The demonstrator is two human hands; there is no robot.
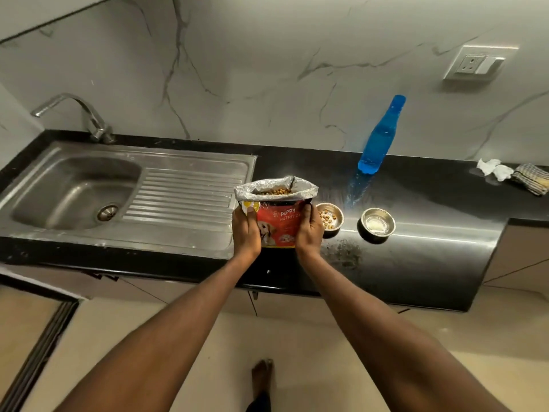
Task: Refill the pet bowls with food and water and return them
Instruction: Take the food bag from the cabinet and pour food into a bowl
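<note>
Two hands (pixel 246 230) gripping "PUPPY NUTRITION" bag (pixel 277 224)

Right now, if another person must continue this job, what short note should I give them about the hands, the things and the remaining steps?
Left hand and right hand hold the open puppy food bag upright on the black counter.
Bowl with kibble sits just right of the bag; second bowl further right holds no kibble.
Blue bottle stands behind them, capped.
Done: some kibble poured.
Left: put the bag down, pour water, return both bowls.
</note>
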